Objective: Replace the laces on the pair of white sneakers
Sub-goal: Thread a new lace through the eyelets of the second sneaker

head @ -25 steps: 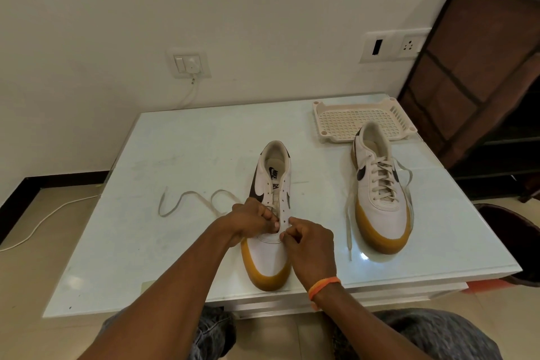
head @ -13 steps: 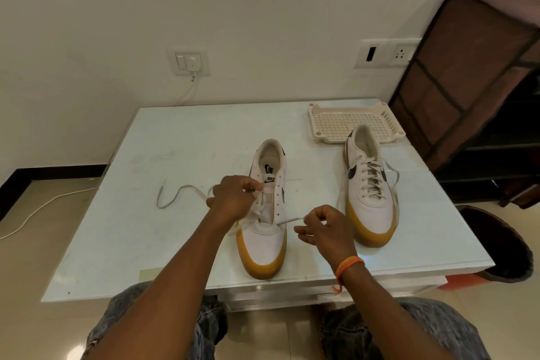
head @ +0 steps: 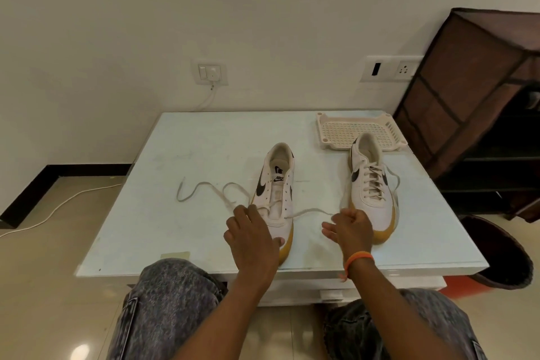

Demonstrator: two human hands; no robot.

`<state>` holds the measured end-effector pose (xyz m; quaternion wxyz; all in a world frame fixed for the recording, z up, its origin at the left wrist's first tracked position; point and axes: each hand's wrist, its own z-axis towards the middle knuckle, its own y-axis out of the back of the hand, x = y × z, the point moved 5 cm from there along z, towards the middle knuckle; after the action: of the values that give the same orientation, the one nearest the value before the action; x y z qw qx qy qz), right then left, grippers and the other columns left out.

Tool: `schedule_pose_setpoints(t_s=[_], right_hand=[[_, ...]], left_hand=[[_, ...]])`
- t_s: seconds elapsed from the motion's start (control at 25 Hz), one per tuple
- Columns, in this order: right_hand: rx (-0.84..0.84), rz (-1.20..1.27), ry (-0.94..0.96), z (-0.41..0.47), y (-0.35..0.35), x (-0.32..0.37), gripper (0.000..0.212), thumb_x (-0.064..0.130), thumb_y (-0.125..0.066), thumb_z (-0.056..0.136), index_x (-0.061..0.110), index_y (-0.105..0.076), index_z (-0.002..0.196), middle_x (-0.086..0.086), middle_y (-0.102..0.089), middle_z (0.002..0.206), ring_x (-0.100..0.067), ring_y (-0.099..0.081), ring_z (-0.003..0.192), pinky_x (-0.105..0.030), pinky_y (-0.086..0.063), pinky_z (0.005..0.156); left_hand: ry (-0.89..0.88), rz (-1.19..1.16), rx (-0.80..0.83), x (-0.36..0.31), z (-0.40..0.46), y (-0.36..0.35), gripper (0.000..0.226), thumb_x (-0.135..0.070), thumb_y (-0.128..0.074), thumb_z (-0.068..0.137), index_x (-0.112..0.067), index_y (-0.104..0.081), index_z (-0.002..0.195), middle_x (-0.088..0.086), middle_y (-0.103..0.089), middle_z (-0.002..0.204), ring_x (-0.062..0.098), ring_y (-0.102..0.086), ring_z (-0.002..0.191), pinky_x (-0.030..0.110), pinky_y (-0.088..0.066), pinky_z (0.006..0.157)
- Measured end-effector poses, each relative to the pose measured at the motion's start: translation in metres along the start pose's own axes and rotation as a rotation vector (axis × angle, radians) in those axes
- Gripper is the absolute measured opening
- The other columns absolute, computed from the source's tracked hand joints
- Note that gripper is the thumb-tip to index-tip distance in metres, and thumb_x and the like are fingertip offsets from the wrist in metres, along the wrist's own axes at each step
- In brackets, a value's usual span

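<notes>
Now left hand (head: 252, 238) lies flat on near shoe (head: 276, 196), fingers loose. Right hand (head: 350, 229) pinches lace (head: 309, 211) end, pulled sideways. Other shoe (head: 371, 187) already laced.

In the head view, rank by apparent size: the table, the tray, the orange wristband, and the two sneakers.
1. Table.
2. The left sneaker and right sneaker look alike, and the tray looks close to them; it lies farther off, so no firm rank.
3. Wristband.

A home room: tiled floor (head: 58, 242), wall sockets (head: 390, 68), fabric shoe rack (head: 467, 96), low white table (head: 190, 184).
</notes>
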<state>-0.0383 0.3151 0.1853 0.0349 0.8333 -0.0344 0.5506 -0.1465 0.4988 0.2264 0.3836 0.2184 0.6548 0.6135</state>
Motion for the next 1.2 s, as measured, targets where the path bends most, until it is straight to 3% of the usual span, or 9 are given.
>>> schedule_pose_setpoints(t_s=[0.12, 0.24, 0.44, 0.8, 0.88, 0.96, 1.04, 1.12, 1.2], right_hand=[[0.123, -0.5, 0.396, -0.013, -0.033, -0.005, 0.042, 0.005, -0.066, 0.085, 0.018, -0.059, 0.125, -0.003, -0.045, 0.135, -0.016, -0.058, 0.105, -0.031, -0.055, 0.089], [0.245, -0.7, 0.624, -0.028, -0.062, -0.015, 0.026, 0.016, -0.065, 0.092, 0.013, -0.067, 0.117, -0.001, -0.056, 0.125, -0.011, -0.057, 0.1, -0.026, -0.052, 0.093], [0.178, -0.761, 0.65, -0.026, -0.056, -0.005, 0.01, 0.017, -0.065, 0.091, 0.02, -0.064, 0.081, 0.003, -0.064, 0.084, -0.009, -0.057, 0.074, -0.03, -0.054, 0.074], [-0.193, -0.411, 0.331, 0.024, 0.027, 0.021, 0.023, 0.007, -0.064, 0.09, 0.019, -0.061, 0.07, -0.007, -0.064, 0.069, -0.025, -0.067, 0.056, -0.05, -0.059, 0.057], [-0.147, -0.426, 0.268, 0.026, 0.022, 0.014, 0.01, 0.001, -0.062, 0.089, 0.009, -0.066, 0.086, -0.014, -0.066, 0.083, -0.031, -0.068, 0.064, -0.051, -0.059, 0.058], [0.002, -0.637, 0.346, 0.017, 0.0, 0.005, 0.037, 0.0, -0.063, 0.084, 0.007, -0.06, 0.121, -0.014, -0.057, 0.121, -0.034, -0.066, 0.095, -0.049, -0.06, 0.074], [0.199, -0.84, 0.573, -0.005, -0.032, -0.003, 0.054, 0.008, -0.068, 0.083, 0.014, -0.053, 0.135, -0.007, -0.044, 0.141, -0.026, -0.051, 0.122, -0.037, -0.047, 0.098], [0.311, -0.862, 0.707, -0.025, -0.057, -0.007, 0.042, 0.019, -0.069, 0.087, 0.014, -0.06, 0.128, -0.004, -0.055, 0.132, -0.019, -0.054, 0.118, -0.03, -0.046, 0.099], [0.309, -0.76, 0.657, -0.028, -0.067, -0.013, 0.026, 0.021, -0.067, 0.091, 0.014, -0.066, 0.115, -0.003, -0.064, 0.115, -0.018, -0.063, 0.1, -0.034, -0.057, 0.085]], left_hand=[[-0.105, -0.145, 0.046, -0.005, -0.008, -0.013, 0.045, -0.042, -0.064, 0.089, -0.022, -0.052, 0.127, -0.001, -0.051, 0.129, 0.018, -0.047, 0.114, 0.03, -0.044, 0.091], [-0.081, -0.276, 0.058, -0.003, -0.014, -0.016, 0.037, -0.034, -0.061, 0.094, -0.02, -0.057, 0.128, 0.0, -0.055, 0.13, 0.017, -0.05, 0.115, 0.027, -0.047, 0.088], [-0.112, -0.234, 0.08, -0.004, -0.016, -0.015, 0.037, -0.032, -0.056, 0.097, -0.021, -0.055, 0.132, 0.0, -0.054, 0.131, 0.016, -0.051, 0.117, 0.026, -0.047, 0.086], [-0.09, -0.272, 0.115, -0.002, -0.014, -0.012, 0.033, -0.028, -0.058, 0.097, -0.017, -0.059, 0.128, 0.0, -0.054, 0.132, 0.018, -0.049, 0.122, 0.029, -0.045, 0.09], [-0.083, -0.269, 0.127, -0.001, -0.014, -0.012, 0.032, -0.028, -0.057, 0.097, -0.017, -0.06, 0.127, 0.0, -0.053, 0.131, 0.018, -0.049, 0.121, 0.028, -0.044, 0.089], [-0.075, -0.274, 0.127, -0.001, -0.014, -0.011, 0.03, -0.028, -0.057, 0.096, -0.016, -0.062, 0.123, 0.0, -0.054, 0.13, 0.018, -0.049, 0.12, 0.029, -0.044, 0.087], [-0.076, -0.274, 0.122, -0.002, -0.014, -0.011, 0.029, -0.029, -0.057, 0.096, -0.017, -0.062, 0.122, 0.0, -0.054, 0.129, 0.018, -0.048, 0.12, 0.029, -0.044, 0.087], [-0.085, -0.265, 0.107, -0.003, -0.014, -0.011, 0.031, -0.03, -0.057, 0.096, -0.02, -0.061, 0.124, -0.001, -0.054, 0.13, 0.018, -0.049, 0.119, 0.029, -0.046, 0.087], [-0.08, -0.261, 0.103, -0.004, -0.014, -0.01, 0.034, -0.032, -0.058, 0.095, -0.022, -0.06, 0.127, -0.001, -0.053, 0.133, 0.017, -0.049, 0.121, 0.028, -0.046, 0.089]])
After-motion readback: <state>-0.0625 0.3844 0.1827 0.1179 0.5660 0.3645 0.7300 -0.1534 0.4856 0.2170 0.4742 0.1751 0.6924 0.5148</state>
